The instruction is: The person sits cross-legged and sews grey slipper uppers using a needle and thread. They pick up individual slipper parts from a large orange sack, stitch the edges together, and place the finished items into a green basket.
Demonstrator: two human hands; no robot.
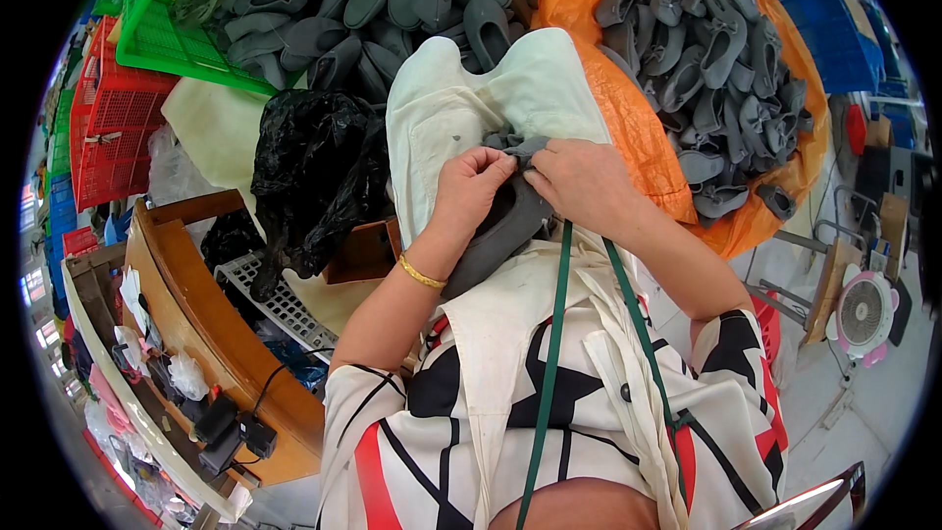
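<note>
Shoe (503,243), left fingers (497,166) pinched, right fingers (551,165) curled

Shoe (483,263) in the grip: grey cloth, matt, slightly fuzzy look. Apron (554,88) beneath and beyond the grip: off-white cloth, matt, creased. Straps (552,334) below the grip: green, flat, fabric-like. Bracelet (420,273) lower left of grip: gold-coloured metal, shiny, textured. Bag (314,157) left of grip: black plastic film, glossy, crumpled. Sack (638,165) right of grip: orange plastic, wrinkled, slight sheen. Desk (214,363) far left of grip: brown wood, smooth, semi-gloss.
</note>
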